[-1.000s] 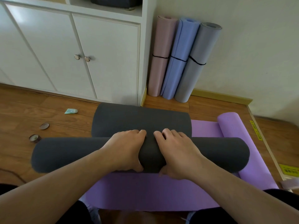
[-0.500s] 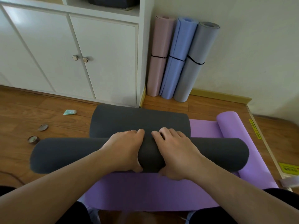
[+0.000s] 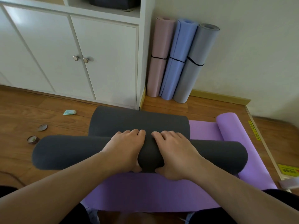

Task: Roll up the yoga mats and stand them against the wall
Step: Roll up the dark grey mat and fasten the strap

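Wood floor (image 3: 40,159), purple mat (image 3: 145,191) under a part-rolled grey mat (image 3: 64,154). Left hand (image 3: 124,149) and right hand (image 3: 176,152) grip the roll's middle side by side, fingers curled over, thumbs under.

A charcoal-grey yoga mat (image 3: 64,152), plain and matte, crosses the centre of the frame. Beneath it lies a plain lilac-purple mat (image 3: 145,191), its rolled end (image 3: 229,126) at right the same shade. At upper centre stand three rolled mats: dusty pink (image 3: 159,62), periwinkle blue (image 3: 177,62) and pale grey (image 3: 194,70), each banded by a thin black cord. The cabinet (image 3: 64,54) at upper left is white with silver knobs. The floor (image 3: 24,113) is warm brown woodgrain; yellow stickers (image 3: 288,170) sit at right.
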`<action>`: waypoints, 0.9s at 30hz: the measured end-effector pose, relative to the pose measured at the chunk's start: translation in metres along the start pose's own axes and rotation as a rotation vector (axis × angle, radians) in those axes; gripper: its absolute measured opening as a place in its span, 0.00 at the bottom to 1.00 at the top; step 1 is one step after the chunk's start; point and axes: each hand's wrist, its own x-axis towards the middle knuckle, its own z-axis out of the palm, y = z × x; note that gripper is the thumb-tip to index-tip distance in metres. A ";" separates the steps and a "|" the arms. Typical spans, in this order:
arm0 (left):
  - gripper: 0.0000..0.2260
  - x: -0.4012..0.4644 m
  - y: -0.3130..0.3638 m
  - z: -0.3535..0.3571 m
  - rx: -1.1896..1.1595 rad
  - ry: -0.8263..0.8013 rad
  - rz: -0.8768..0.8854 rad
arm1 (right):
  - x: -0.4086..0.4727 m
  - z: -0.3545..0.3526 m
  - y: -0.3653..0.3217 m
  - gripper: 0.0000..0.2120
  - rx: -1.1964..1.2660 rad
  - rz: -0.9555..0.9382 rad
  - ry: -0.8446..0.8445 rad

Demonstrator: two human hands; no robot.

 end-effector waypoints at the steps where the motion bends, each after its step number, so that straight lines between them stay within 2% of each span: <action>1: 0.39 0.000 -0.002 -0.002 -0.026 -0.014 -0.013 | 0.000 0.000 -0.001 0.54 -0.040 -0.001 -0.005; 3: 0.38 0.001 -0.002 -0.006 -0.061 -0.042 -0.032 | 0.001 0.000 -0.002 0.55 -0.101 0.002 -0.018; 6: 0.37 -0.001 0.000 -0.004 -0.072 -0.049 -0.027 | 0.002 0.003 -0.001 0.47 -0.079 -0.001 0.003; 12: 0.43 -0.002 0.001 0.006 0.052 -0.011 0.021 | 0.004 0.002 0.004 0.40 0.015 0.013 0.004; 14: 0.41 -0.001 0.001 0.005 0.041 -0.010 0.019 | 0.003 0.002 0.003 0.43 0.011 0.012 0.000; 17: 0.38 0.002 0.000 0.001 -0.005 -0.009 0.013 | 0.001 0.002 -0.002 0.54 -0.058 0.007 0.009; 19: 0.38 0.003 0.000 -0.002 -0.041 -0.028 0.000 | 0.002 0.001 -0.004 0.56 -0.085 0.004 -0.015; 23: 0.40 0.000 0.002 0.000 -0.047 -0.052 0.000 | 0.003 0.004 -0.001 0.46 -0.033 -0.008 -0.007; 27: 0.46 -0.002 0.004 0.005 0.101 -0.025 -0.007 | 0.004 0.002 0.003 0.42 0.001 0.002 -0.003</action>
